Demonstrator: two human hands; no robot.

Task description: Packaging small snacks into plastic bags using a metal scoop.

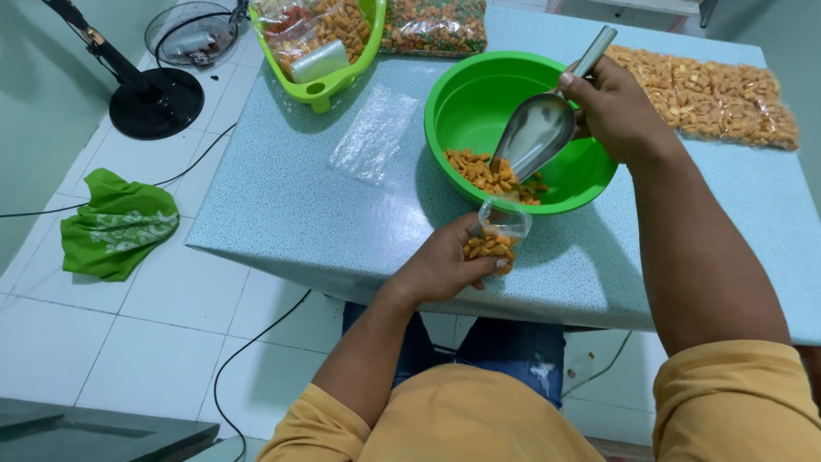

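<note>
Now snack bag (494,241) inside left fingers (479,268), scoop (537,128) above

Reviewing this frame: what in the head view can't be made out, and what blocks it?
- Small clear bag: its lower part is hidden by the left hand.
- Scoop: its handle is partly covered by the right hand.
- Green basket and the packed snack bags beside it: cut off by the top edge.
- Fan on the floor: cut off at the top.
- Green bowl: the scoop covers part of the snacks.
</note>
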